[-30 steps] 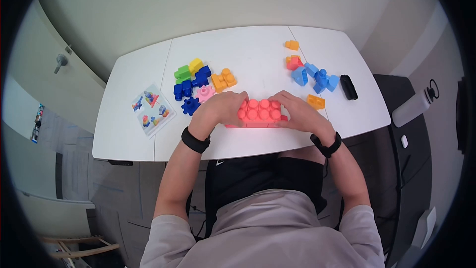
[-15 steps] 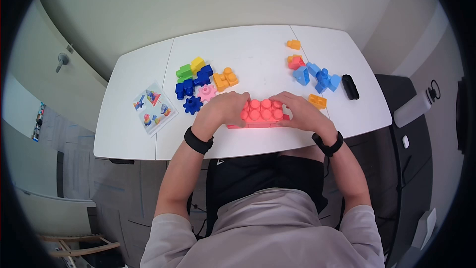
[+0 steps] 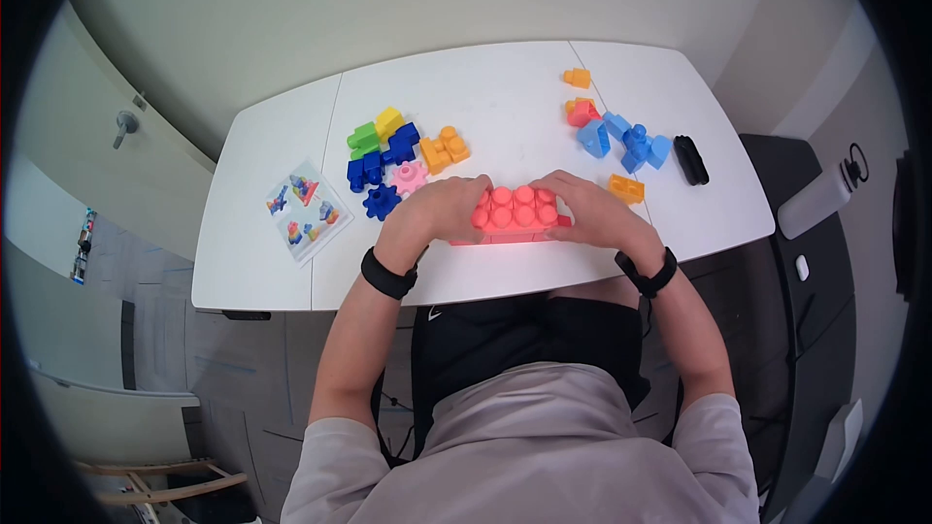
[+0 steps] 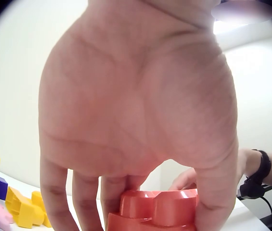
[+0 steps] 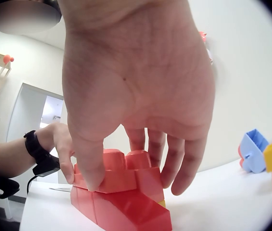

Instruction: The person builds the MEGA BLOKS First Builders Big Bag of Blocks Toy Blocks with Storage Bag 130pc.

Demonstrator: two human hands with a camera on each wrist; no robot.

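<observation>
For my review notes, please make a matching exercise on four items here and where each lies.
1. Red studded block
2. Picture sheet
3. Pink gear
4. Bottle

A. Beyond the right end of the white table
B. Between the left hand and right hand
C. Beside a dark blue gear
D. Farthest left on the table

Pairs: 1-B, 2-D, 3-C, 4-A

The left wrist view's lower edge crops the red block (image 4: 167, 209) and the left hand (image 4: 136, 106)

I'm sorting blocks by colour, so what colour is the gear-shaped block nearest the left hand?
Pink; the head view shows it best.
</observation>
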